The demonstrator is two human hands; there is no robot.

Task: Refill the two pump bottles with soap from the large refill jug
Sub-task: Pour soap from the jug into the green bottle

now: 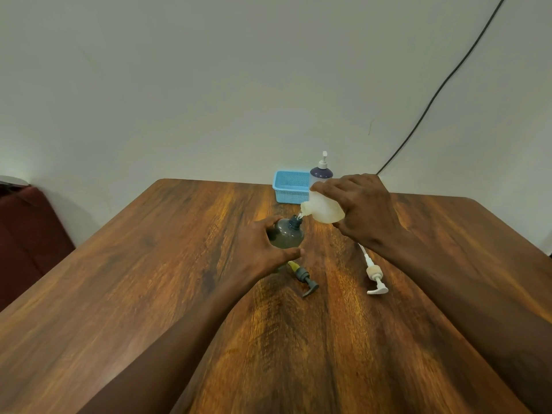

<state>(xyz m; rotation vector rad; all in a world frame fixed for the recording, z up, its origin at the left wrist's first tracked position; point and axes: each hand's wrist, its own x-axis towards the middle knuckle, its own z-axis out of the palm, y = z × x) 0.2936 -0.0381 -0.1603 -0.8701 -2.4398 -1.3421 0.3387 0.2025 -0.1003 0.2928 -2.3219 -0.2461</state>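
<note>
Translucent refill jug [324, 209], tipped in my right hand [363, 210] grip, pours into the dark pump bottle [286, 234] held by my left hand [263, 249] mid-surface; misaligned spout would spill.

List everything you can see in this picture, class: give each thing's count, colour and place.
Wooden table: one, brown, fills foreground.
Dark round plastic bottle: one, grey, table centre, pump off.
Translucent refill bottle: one, whitish, tilted over the dark bottle's neck.
Dark pump head: one, grey, lying on table.
White pump head: one, lying on table, right.
Blue plastic basket: one, far edge.
Pump bottle: one, dark-topped, white pump, beside basket.
Black cable: one, on wall.
Hands: left holds dark bottle; right holds refill bottle.
</note>
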